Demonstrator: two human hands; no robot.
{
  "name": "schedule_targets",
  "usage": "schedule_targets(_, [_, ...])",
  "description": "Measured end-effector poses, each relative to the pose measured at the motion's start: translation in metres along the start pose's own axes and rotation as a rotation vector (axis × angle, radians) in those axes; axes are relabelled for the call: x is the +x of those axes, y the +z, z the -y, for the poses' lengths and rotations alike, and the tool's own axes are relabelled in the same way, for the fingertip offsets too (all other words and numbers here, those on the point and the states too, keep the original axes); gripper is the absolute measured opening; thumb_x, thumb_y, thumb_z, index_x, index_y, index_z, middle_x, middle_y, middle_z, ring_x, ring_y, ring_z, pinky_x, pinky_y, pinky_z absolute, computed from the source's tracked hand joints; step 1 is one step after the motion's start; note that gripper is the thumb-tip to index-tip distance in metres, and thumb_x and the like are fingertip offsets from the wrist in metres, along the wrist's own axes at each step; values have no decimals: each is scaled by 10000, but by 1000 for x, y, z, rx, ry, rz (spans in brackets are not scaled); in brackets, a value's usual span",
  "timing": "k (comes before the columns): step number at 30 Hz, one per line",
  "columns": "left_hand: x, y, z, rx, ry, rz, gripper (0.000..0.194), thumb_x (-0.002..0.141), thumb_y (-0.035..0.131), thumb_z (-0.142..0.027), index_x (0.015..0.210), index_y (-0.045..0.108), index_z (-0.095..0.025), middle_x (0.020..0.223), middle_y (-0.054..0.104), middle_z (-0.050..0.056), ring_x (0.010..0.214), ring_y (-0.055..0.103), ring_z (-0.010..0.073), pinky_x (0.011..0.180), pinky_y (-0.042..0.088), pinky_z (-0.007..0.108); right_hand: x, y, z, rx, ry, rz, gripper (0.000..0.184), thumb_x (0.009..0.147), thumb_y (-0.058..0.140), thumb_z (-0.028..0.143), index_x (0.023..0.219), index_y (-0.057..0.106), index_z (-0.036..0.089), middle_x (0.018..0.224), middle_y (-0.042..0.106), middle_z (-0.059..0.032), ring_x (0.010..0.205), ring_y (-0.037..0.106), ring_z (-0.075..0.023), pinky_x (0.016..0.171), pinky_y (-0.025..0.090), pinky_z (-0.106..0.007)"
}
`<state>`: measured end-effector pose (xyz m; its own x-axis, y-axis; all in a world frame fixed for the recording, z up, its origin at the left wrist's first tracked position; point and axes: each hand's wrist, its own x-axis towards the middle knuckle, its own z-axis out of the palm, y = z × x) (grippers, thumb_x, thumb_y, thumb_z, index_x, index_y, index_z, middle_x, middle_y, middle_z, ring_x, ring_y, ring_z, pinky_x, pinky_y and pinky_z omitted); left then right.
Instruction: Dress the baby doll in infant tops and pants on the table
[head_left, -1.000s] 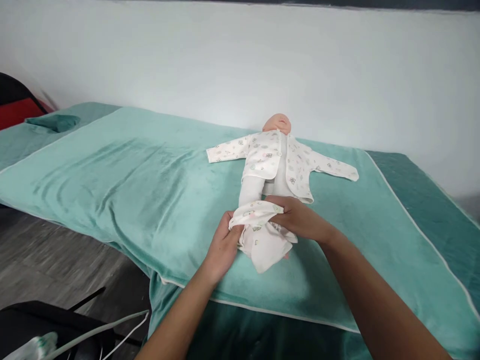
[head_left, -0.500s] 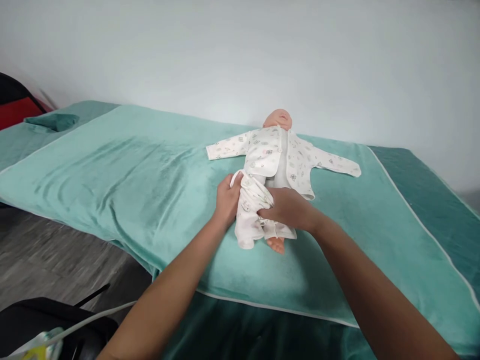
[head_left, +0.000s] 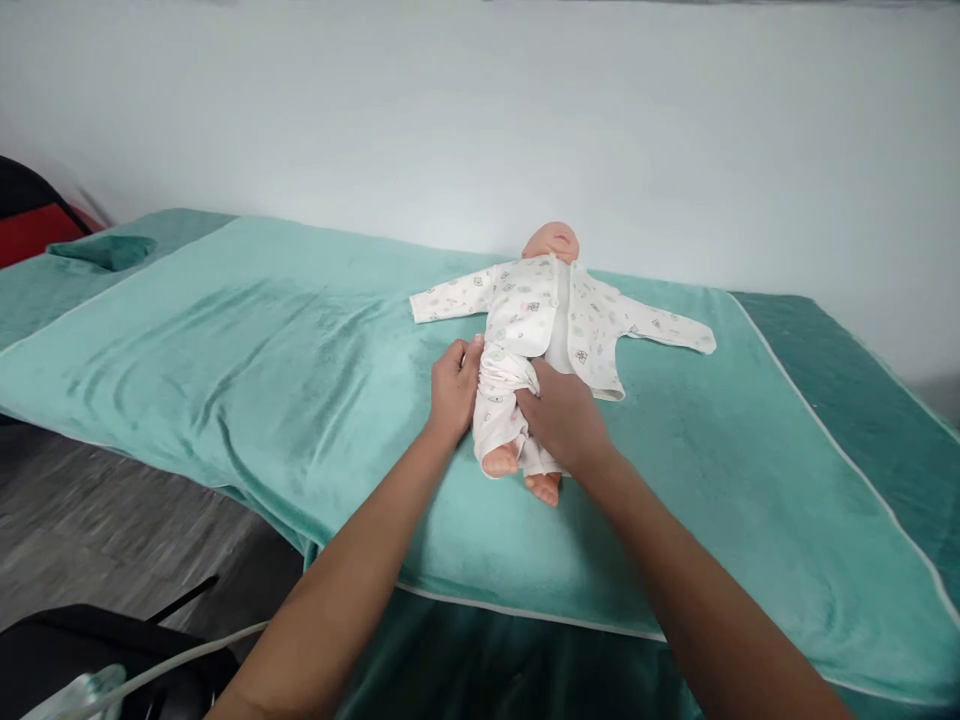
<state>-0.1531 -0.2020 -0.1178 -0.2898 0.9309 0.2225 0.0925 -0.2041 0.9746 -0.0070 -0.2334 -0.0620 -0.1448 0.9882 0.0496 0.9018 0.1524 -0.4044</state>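
A baby doll (head_left: 553, 240) lies on its back on the bed, its head toward the wall. It wears a white printed jacket (head_left: 521, 305), open at the front, with sleeves spread to both sides. White printed pants (head_left: 496, 418) cover its legs, bunched at the top around the thighs. My left hand (head_left: 454, 388) is closed on the pants' edge at the left. My right hand (head_left: 566, 412) grips the bunched waist on the other side, some fingers hidden behind the cloth. Both bare feet (head_left: 501, 459) stick out of the leg openings.
A green velvet cover (head_left: 300, 340) with white piping spreads over the bed, wrinkled at the left. Behind it stands a white wall (head_left: 465, 120). A black chair (head_left: 97, 640) with a pale cable (head_left: 191, 655) is at the lower left, and a red and black chair (head_left: 34, 235) at the far left.
The pants have been drawn further up the legs, and the left-hand foot now shows out of its leg opening. Both hands have moved slightly up toward the doll's waist with the cloth.
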Motion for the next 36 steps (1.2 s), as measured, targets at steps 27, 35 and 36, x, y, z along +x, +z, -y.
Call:
schedule_targets(27, [-61, -34, 3, 390, 62, 37, 334, 988, 503, -394, 702, 490, -221, 627, 488, -17, 605, 430, 158, 621, 292, 291, -18, 10, -4, 106, 4, -58, 47, 919, 446, 264, 877, 452, 245, 739, 584, -14, 656, 508, -206, 587, 251, -311])
schedule_targets(35, [-1, -33, -18, -42, 16, -58, 156, 841, 678, -349, 864, 650, -197, 874, 652, 6, 862, 598, 159, 808, 480, 288, -29, -27, -30, 484, -312, 43, 239, 1026, 446, 423, 951, 569, 233, 950, 662, -17, 846, 610, -180, 746, 443, -312])
schedule_targets(36, [8, -28, -25, -5, 18, -24, 140, 827, 686, -328, 872, 663, -197, 903, 665, 13, 891, 608, 167, 824, 482, 296, -26, -31, -36, 523, -306, -46, 238, 1034, 435, 420, 998, 584, 238, 990, 670, -23, 889, 620, -182, 776, 454, -317])
